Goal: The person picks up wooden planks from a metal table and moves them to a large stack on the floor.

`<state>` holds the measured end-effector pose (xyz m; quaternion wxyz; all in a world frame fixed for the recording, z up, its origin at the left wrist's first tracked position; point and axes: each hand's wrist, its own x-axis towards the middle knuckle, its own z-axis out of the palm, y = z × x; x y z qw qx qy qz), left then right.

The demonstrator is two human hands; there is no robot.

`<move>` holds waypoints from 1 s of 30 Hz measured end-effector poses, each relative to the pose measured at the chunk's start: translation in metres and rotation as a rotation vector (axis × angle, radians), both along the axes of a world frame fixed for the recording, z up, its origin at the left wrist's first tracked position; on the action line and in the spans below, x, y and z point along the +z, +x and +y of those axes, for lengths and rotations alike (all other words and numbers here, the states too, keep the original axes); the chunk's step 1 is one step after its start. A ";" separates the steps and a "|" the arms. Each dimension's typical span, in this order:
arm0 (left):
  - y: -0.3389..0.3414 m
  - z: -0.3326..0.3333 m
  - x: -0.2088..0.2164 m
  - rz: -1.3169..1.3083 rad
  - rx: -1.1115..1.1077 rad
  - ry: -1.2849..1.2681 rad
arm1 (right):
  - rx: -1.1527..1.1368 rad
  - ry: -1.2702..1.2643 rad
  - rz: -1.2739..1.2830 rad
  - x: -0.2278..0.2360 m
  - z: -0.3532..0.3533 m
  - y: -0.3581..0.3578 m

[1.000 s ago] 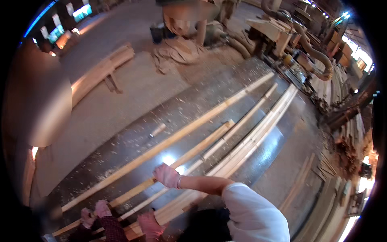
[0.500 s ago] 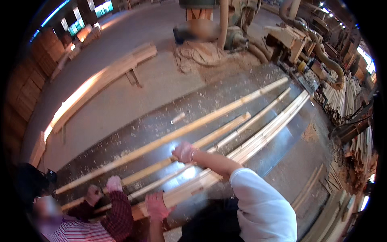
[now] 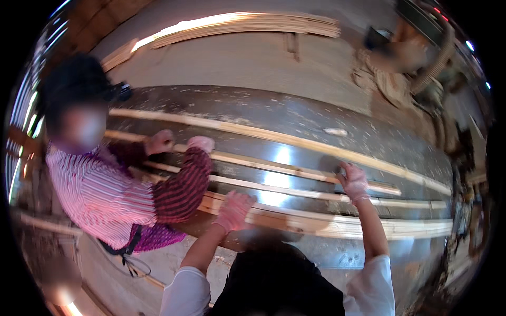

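Observation:
My right hand [image 3: 353, 181], in a thin pinkish glove, has its fingers curled round a narrow wooden strip [image 3: 303, 172] close to that strip's right end. Gloved the same way, my left hand [image 3: 235, 210] rests on a bundle of pale wooden strips [image 3: 287, 220] along the near side of the dark table [image 3: 253, 100], fingers stretched out. Between the held strip and the bundle lies a thinner strip [image 3: 253, 184]. One long strip [image 3: 263, 135] runs along the far side. At my left, a co-worker's two hands [image 3: 200, 143] touch the strip that my right hand holds.
The co-worker [image 3: 105, 195], in a striped shirt with dark checked sleeves, stands close on my left. A small wood offcut [image 3: 336, 131] and scattered shavings lie on the table. Beyond it, a long stack of boards [image 3: 247, 25] rests on supports. A ribbed hose [image 3: 435, 63] hangs at the far right.
The view has swung left, bringing more of the co-worker into sight. My right hand is now nearer the strip's right end. My left hand remains on the bundle.

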<state>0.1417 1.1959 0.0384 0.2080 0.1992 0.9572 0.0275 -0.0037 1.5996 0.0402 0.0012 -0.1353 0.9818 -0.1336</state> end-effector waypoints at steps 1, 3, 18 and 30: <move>-0.002 0.000 0.003 -0.069 -0.008 -0.026 | 0.038 -0.003 0.018 0.000 -0.006 -0.013; -0.004 -0.003 0.008 -0.105 -0.019 -0.031 | 0.048 0.085 -0.033 0.001 -0.027 -0.040; 0.014 -0.024 -0.052 0.125 -0.033 0.094 | 0.080 0.299 -0.054 -0.016 -0.119 -0.089; 0.004 -0.023 -0.024 0.071 -0.037 0.120 | 0.139 0.068 0.050 -0.017 -0.115 -0.065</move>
